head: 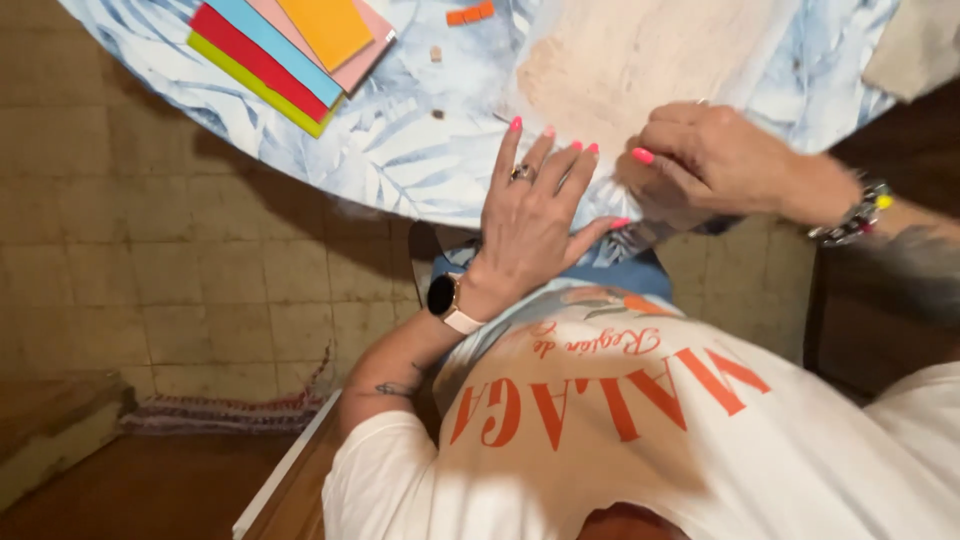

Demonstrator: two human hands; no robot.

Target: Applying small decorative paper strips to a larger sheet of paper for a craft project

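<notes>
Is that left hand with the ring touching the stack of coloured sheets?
Apart. The head view shows the left hand flat near the table's edge, with bare leaf-patterned tablecloth between it and the stack of coloured sheets.

A: From where did the head camera look?

B: It sat on the person's head and faced steeply down past the chest, close to the left hand (530, 215) and right hand (705, 160).

A: What did its field cover?

B: The near edge of the round table (400, 150) at the top, tiled floor (170, 250) at left. Only one view existed, so nothing overlapped.
</notes>
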